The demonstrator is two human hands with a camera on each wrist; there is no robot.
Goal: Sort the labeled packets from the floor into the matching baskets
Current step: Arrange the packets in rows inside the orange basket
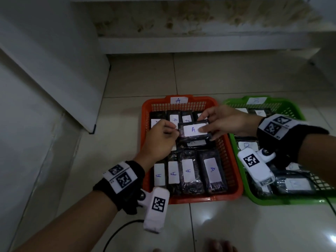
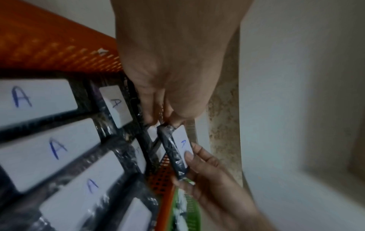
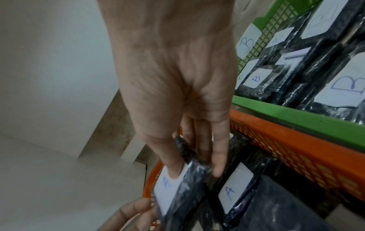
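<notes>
Both hands hold one black packet (image 1: 194, 130), labelled A, above the orange basket (image 1: 145, 113). The right hand (image 1: 227, 122) grips its right end, thumb on the white label and fingers underneath. The left hand (image 1: 160, 140) pinches its left end with curled fingers. Other A packets lie in the orange basket; the green basket (image 1: 291, 108) just beside it holds B packets. Both baskets sit on the tiled floor (image 1: 236, 224).
</notes>
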